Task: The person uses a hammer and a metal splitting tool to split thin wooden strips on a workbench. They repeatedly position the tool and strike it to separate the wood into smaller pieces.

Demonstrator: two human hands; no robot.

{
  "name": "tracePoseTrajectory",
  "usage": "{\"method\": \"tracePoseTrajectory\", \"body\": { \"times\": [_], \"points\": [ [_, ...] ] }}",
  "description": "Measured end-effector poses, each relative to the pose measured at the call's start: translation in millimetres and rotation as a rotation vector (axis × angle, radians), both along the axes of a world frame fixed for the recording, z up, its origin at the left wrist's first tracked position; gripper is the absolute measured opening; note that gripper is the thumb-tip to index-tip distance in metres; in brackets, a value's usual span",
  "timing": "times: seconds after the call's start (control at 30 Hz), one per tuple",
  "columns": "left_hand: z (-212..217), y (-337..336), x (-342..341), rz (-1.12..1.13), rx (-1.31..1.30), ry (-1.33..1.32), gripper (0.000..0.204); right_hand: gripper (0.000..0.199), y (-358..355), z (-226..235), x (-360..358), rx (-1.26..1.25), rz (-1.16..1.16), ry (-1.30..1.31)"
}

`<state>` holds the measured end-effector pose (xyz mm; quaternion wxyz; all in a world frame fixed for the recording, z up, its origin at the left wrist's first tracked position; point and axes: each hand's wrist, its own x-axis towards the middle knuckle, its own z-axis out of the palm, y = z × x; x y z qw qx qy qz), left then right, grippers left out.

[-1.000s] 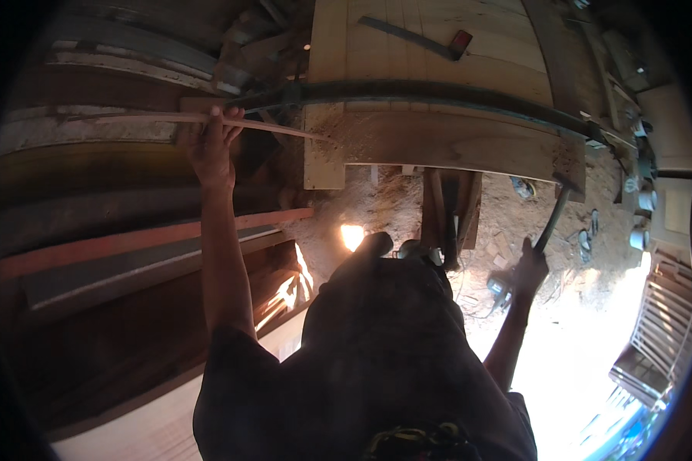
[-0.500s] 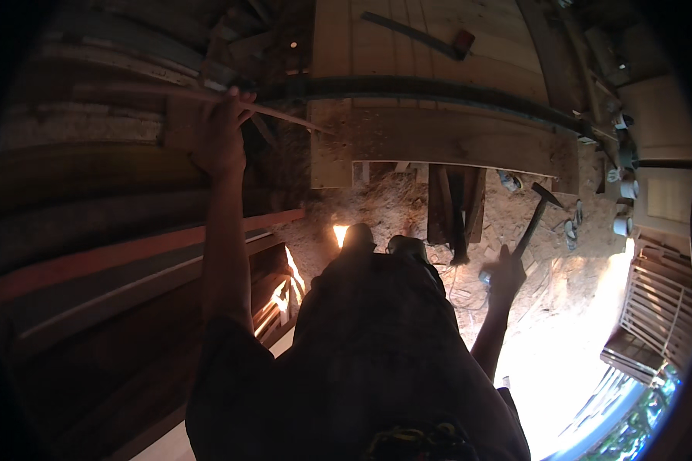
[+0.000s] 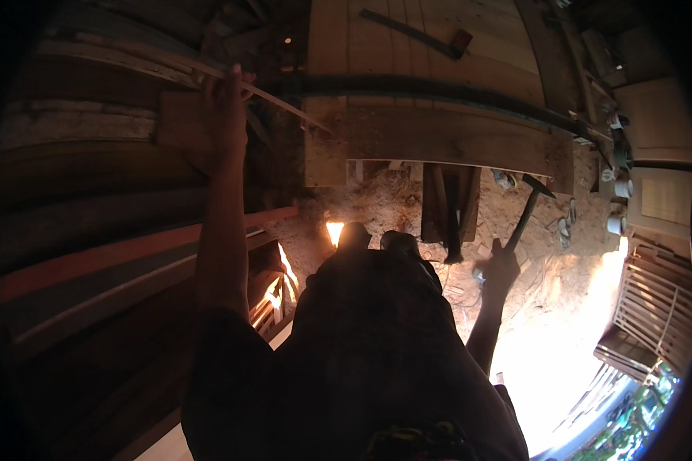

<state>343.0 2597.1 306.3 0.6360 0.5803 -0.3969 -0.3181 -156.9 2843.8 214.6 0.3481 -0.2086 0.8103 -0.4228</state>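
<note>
My left hand [image 3: 227, 107] is raised at the far left of the workbench, its fingers closed round a long thin wooden strip [image 3: 284, 104]. One end of the strip slants down toward the corner of the bench; its other end fades into the dark stack of boards. Low on the right, my right hand [image 3: 500, 269] grips the handle of a hammer [image 3: 524, 217], whose head points up and away from me. The hammer hangs over the littered floor, apart from the bench.
The wooden workbench [image 3: 446, 138] crosses ahead, with a dark L-shaped tool [image 3: 415, 34], probably a try square, on top. Stacked boards [image 3: 77, 123] fill the left side. Wood shavings cover the floor [image 3: 538, 261]. A slatted wooden piece [image 3: 657, 296] stands at the right.
My left hand has shifted slightly farther away, and the strip it holds tilts more steeply. The hammer in my right hand has moved slightly left.
</note>
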Motion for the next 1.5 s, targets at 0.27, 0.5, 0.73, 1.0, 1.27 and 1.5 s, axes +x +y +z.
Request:
{"method": "tracePoseTrajectory", "body": {
  "times": [0.27, 0.5, 0.73, 1.0, 1.27, 1.5],
  "points": [
    [8, -1, -4, 0.014, 0.075, -0.049, 0.044, 0.031, -3, 5, -11, 0.012, -0.024, 0.012],
    [25, 23, -37, -0.499, 0.117, -0.288, 0.034, 0.03, -30, 27, -3, 0.0, 0.026, 0.092],
    [37, 21, -45, -0.607, 0.033, -0.262, 0.029, 0.019, -88, 87, 14, -0.385, 0.456, 0.326],
    [95, 1, -82, -0.3, -0.261, 0.191, 0.037, 0.022, -146, 183, 35, -0.674, 0.85, 0.544],
    [79, 0, -116, -0.096, -0.412, 0.039, 0.053, 0.018, -199, 337, 57, -0.623, 1.036, 1.118],
    [77, 0, -122, -0.106, -0.401, 0.012, 0.053, 0.026, -236, 430, 75, -1.168, 0.459, 1.373]
  ]
}}
